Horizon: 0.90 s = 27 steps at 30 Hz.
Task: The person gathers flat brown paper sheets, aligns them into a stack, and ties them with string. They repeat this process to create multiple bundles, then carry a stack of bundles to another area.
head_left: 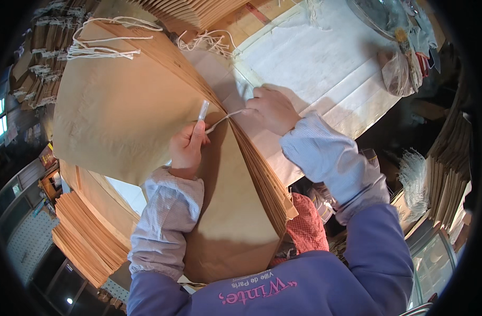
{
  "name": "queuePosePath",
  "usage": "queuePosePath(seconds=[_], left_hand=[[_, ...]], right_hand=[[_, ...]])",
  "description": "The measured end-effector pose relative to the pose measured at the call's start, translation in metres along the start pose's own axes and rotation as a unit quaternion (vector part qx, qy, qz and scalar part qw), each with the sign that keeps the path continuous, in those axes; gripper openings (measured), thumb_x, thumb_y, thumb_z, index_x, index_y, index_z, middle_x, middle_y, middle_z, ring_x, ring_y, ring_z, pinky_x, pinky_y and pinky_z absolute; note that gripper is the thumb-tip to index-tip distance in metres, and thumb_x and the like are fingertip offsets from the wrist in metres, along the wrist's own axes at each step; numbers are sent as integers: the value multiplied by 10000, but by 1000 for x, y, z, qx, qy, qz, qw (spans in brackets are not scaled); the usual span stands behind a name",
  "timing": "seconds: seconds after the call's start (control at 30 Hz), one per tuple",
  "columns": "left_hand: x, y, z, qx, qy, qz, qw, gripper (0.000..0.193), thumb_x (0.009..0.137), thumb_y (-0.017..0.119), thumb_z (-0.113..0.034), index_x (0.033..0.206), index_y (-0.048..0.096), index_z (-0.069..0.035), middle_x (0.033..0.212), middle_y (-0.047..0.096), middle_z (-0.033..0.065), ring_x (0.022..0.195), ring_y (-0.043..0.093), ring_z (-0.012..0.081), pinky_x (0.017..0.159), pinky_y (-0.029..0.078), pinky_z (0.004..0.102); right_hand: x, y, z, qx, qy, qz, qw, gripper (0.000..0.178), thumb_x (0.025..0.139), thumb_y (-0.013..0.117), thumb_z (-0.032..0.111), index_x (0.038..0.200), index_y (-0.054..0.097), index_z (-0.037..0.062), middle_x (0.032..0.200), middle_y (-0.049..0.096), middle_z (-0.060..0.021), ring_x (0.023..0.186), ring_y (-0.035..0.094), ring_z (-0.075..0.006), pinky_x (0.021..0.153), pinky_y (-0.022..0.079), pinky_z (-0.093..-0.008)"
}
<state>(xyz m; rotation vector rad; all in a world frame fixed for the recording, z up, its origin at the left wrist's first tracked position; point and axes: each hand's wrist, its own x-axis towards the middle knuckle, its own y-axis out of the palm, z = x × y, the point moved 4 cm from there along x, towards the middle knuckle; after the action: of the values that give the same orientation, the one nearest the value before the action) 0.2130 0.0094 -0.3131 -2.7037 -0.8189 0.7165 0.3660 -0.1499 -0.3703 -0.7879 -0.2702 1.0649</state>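
Observation:
A thick stack of brown paper sheets [114,100] spreads in front of me, its top sheet creased across the middle. My left hand [186,148] is closed above this crease. A short shiny whitish strip [203,109] sticks up from its thumb and fingers; its exact kind I cannot make out. A thin white cord [229,115] runs from beside the left fingers over the stack's edge to my right hand [274,111]. The right fingers pinch the cord's other end, just right of the stack. Whether the cord passes through the sheets is hard to see.
Loose white cords [106,45] lie on the stack's far end, with another bundle [209,43] beside it. More brown paper stacks [88,237] stand at lower left. A white-covered table [315,63] extends right, with a plastic bag [399,73] near its edge.

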Motion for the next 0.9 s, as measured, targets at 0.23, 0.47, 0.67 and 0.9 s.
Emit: queuePosePath(seconds=[0.23, 0.47, 0.67, 0.9], left_hand=[[-18, 34, -71, -20, 30, -7, 999, 432, 1025, 499, -225, 635, 481, -39, 569, 465, -3, 563, 422, 111, 585, 388, 276], [-77, -27, -163, 240, 321, 258, 879, 211, 772, 615, 42, 623, 480, -21, 593, 470, 129, 513, 467, 334, 467, 340, 440], [-84, -73, -128, 140, 137, 150, 969, 197, 847, 568, -35, 658, 528, 8, 616, 515, 118, 530, 509, 281, 517, 434, 367], [-37, -40, -69, -65, 28, 108, 992, 441, 1005, 463, -158, 582, 460, -36, 572, 440, 15, 554, 404, 139, 630, 438, 350]], right_hand=[[-25, 19, 69, 857, 19, -42, 513, 358, 1024, 483, 285, 742, 548, 72, 884, 640, -63, 932, 562, -215, 863, 409, -322], [-30, -62, 153, 334, -288, -85, 893, 316, 913, 584, 219, 639, 559, 65, 572, 542, -98, 557, 601, -268, 520, 459, -404], [-12, -68, 149, 379, -300, -32, 875, 299, 900, 621, 144, 633, 501, 83, 556, 436, -45, 482, 494, -213, 444, 354, -343], [6, -29, 85, 261, -131, 26, 956, 256, 844, 699, 209, 734, 547, 35, 617, 534, -118, 531, 567, -298, 494, 429, -401]])
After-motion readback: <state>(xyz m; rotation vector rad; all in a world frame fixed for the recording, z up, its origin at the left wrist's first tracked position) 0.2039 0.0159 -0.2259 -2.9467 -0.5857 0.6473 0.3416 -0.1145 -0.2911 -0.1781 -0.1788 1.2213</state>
